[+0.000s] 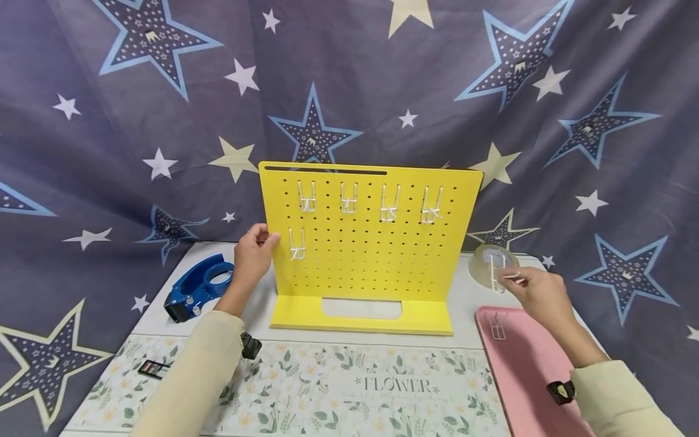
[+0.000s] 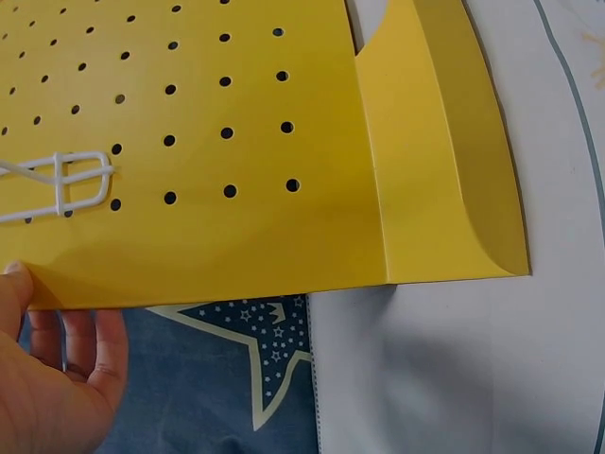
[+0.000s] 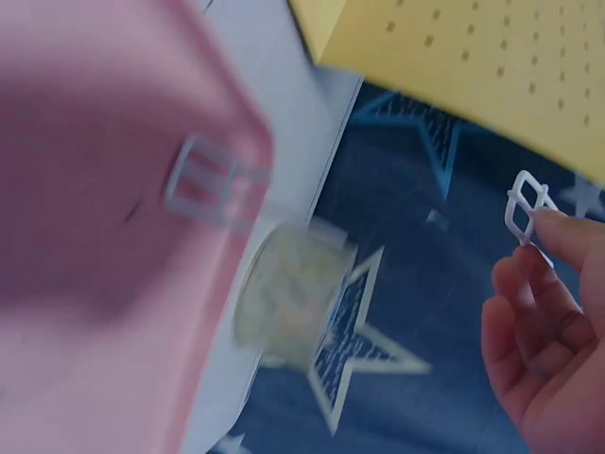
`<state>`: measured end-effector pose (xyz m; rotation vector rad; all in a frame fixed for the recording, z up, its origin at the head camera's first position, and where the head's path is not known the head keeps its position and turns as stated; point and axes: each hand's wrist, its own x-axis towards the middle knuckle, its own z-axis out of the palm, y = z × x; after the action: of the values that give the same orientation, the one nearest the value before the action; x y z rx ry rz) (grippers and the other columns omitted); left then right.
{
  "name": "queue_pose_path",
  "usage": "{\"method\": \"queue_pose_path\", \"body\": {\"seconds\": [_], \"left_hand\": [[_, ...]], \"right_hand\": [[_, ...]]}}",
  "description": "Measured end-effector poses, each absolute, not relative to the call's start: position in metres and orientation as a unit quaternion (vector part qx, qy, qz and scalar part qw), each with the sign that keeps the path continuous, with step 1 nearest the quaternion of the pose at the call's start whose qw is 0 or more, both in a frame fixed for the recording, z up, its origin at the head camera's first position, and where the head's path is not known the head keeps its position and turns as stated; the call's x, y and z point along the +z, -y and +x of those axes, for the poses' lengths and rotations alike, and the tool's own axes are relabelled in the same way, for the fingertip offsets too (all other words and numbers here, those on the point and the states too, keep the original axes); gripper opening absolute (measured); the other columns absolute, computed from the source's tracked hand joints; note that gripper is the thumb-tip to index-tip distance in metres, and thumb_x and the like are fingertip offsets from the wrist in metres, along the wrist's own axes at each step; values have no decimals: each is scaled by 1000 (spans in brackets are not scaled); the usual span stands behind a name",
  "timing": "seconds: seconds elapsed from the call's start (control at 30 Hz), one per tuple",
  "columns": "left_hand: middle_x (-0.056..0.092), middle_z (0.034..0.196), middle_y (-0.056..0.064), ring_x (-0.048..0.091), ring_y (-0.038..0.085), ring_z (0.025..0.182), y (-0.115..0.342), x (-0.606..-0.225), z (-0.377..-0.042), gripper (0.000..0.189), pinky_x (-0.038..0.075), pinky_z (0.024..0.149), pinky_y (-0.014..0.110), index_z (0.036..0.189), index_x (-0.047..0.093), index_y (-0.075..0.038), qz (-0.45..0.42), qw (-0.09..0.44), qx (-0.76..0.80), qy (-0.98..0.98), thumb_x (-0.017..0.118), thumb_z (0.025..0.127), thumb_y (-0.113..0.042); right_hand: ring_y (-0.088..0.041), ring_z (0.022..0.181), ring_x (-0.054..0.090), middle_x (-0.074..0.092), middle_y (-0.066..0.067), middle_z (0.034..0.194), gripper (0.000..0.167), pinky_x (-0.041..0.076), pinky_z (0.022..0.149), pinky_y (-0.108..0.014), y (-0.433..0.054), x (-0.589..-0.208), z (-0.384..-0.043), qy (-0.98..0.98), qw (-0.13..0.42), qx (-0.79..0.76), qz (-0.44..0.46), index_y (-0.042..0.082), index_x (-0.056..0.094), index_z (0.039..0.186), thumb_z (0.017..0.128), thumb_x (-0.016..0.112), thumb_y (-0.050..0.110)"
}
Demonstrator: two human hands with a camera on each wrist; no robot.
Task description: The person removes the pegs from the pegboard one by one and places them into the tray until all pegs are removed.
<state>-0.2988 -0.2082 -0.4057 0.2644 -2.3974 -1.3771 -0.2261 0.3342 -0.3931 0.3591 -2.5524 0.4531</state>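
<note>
A yellow pegboard (image 1: 371, 261) stands upright on the table, with four white wire hooks along its top and one white hook (image 1: 297, 244) lower at the left. My left hand (image 1: 253, 254) grips the board's left edge, thumb on the front face and fingers behind, as the left wrist view shows. Out to the right, my right hand (image 1: 540, 294) pinches another white wire hook (image 3: 526, 204) between thumb and fingers, above the pink tray (image 1: 532, 376). One more white hook (image 1: 497, 328) lies in the tray's far left corner.
A roll of clear tape (image 1: 483, 267) sits behind the tray. Left of the board lies a blue tape dispenser (image 1: 199, 288), with a small black item (image 1: 154, 368) nearer the front. A flowered mat (image 1: 306, 388) covers the table's front; a starry curtain (image 1: 371, 79) hangs behind.
</note>
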Motion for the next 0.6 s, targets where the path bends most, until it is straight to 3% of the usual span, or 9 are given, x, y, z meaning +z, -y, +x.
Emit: {"method": "queue_pose_path", "body": {"seconds": [0.27,0.6], "left_hand": [[66,116,15,62,29,103,209,-405,-298,29,55,95,41,126,61,-9,95,177,-489,849,61,103,-28],[67,117,15,63,29,104,207,-402,-298,29,56,96,43,125,61,-9,90,175,-490,849,61,104,-28]], "right_hand": [[-23,68,74,78,-3,76,6,51,62,-44,-378,-402,-221,960,208,150,108,17,80,94,89,76,17],[-4,65,62,77,0,77,5,46,63,-37,-412,-423,-209,978,115,146,93,20,79,91,90,75,21]]}}
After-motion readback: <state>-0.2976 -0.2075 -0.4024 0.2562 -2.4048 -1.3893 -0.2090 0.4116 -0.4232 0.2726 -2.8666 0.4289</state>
